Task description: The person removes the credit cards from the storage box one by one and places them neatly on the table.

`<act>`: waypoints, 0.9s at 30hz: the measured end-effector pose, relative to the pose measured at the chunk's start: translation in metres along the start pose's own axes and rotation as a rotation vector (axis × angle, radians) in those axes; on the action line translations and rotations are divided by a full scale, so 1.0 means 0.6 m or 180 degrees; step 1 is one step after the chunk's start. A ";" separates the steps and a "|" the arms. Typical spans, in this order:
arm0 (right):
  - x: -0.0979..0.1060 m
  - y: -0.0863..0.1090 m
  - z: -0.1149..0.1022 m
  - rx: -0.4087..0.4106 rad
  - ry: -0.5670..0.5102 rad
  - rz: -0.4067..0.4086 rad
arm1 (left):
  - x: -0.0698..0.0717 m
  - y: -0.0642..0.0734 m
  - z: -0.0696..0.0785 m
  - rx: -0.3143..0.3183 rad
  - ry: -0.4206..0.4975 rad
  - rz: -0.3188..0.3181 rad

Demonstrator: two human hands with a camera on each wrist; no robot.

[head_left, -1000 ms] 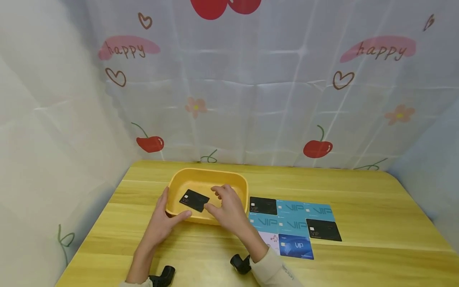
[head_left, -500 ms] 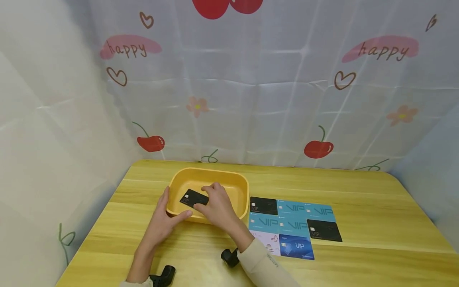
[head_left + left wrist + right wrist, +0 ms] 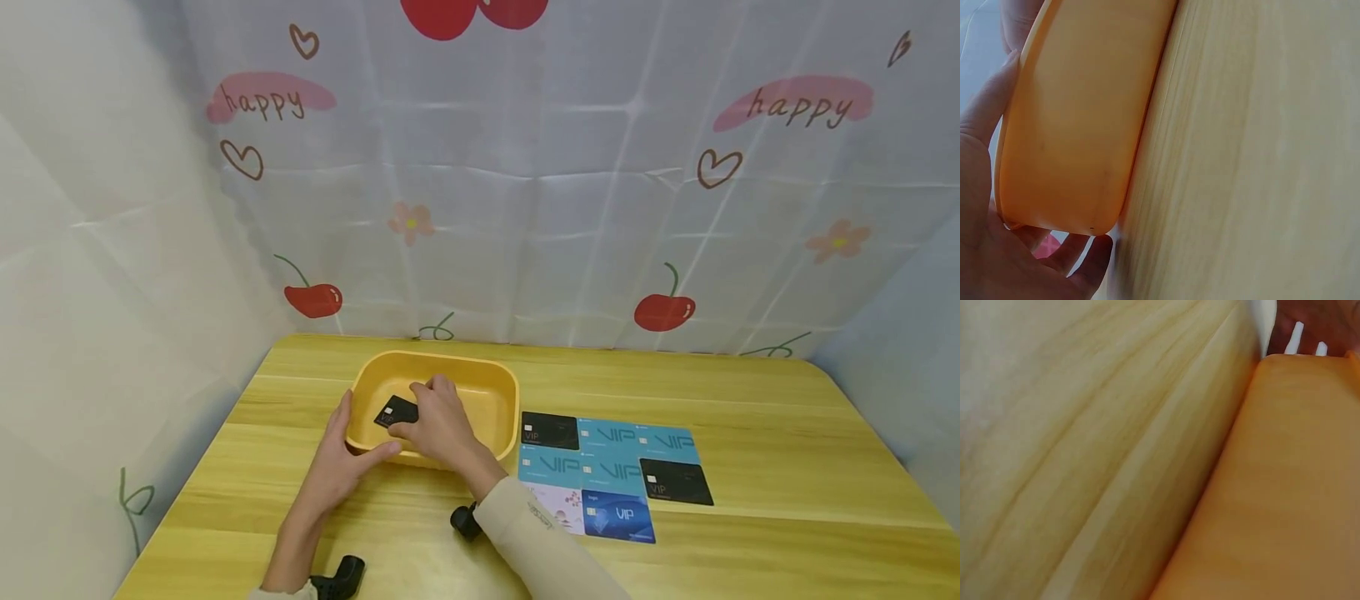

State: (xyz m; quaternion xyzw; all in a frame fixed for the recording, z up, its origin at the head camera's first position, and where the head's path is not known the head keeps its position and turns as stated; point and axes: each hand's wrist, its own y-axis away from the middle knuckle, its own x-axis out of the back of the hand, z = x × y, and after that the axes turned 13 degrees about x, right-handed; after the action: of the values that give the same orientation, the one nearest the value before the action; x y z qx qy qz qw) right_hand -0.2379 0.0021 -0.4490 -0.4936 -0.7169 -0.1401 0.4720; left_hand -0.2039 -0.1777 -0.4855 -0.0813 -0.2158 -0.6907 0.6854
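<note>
My left hand (image 3: 341,458) holds the near left corner of a yellow plastic tub (image 3: 480,363), thumb at the rim. The left wrist view shows its fingers curled round the end of the tub wall (image 3: 1085,125). Inside the tub lies a black VIP card (image 3: 393,412), partly covered by my right hand (image 3: 442,421). That hand spans the card, thumb at the near side and bent forefinger toward the far side; no firm pinch shows. In the right wrist view only the tub's outer wall (image 3: 1279,475) and the table appear clearly.
Right of the tub several cards lie flat in rows: black cards (image 3: 677,482), light blue VIP cards (image 3: 611,472), a dark blue card (image 3: 618,515) and a pale flowered card (image 3: 564,504). The wooden table (image 3: 787,467) ends at a printed curtain (image 3: 525,208).
My right hand has moved left across the black card in the tub, covering more of it. The card stays in place. The left hand and the tub have not moved.
</note>
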 end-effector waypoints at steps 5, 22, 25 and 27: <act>-0.011 -0.010 0.009 -0.0072 0.0039 -0.0151 | -0.001 0.001 -0.002 -0.0017 -0.0023 0.0015; -0.029 -0.026 0.027 -0.0370 0.0348 -0.0599 | 0.000 -0.002 -0.002 0.0007 0.0011 0.0014; -0.028 -0.027 0.028 -0.0381 0.0411 -0.0617 | 0.000 -0.002 -0.001 0.0004 0.0014 0.0012; -0.027 -0.027 0.028 -0.0400 0.0400 -0.0600 | -0.001 -0.002 0.000 0.0009 -0.0004 0.0017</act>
State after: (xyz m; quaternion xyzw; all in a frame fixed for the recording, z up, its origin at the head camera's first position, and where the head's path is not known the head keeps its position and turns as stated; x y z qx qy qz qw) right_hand -0.2595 -0.0034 -0.4667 -0.4428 -0.7189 -0.2591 0.4689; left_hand -0.2048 -0.1774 -0.4857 -0.0813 -0.2170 -0.6885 0.6872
